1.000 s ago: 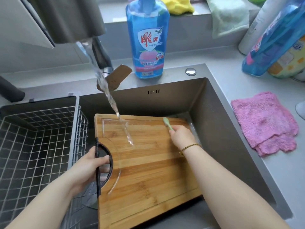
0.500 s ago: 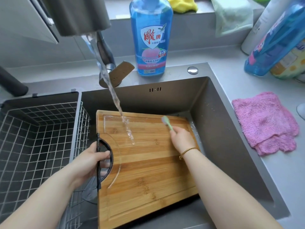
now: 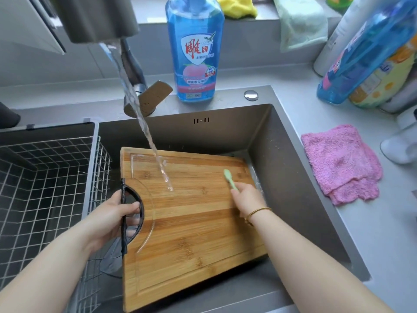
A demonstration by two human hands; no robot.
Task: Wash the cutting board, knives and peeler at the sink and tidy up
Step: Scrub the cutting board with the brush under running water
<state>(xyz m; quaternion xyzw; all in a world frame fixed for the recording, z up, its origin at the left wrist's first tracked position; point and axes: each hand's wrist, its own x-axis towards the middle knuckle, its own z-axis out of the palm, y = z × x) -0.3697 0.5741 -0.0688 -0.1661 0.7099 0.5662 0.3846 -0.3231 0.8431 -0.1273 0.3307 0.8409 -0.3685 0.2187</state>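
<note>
A bamboo cutting board lies tilted in the grey sink. My left hand grips the board's black handle cutout at its left edge. My right hand holds a small light-green brush against the board's upper right part. Water runs from the faucet onto the board's upper middle. No knives or peeler are in view.
A wire drying basket fills the sink's left side. A blue dish-soap bottle stands behind the sink next to the faucet lever. A pink cloth lies on the right counter, with bottles behind it.
The brush and my right hand have slid a little to the right along the board's upper part. My left hand keeps its hold on the handle.
</note>
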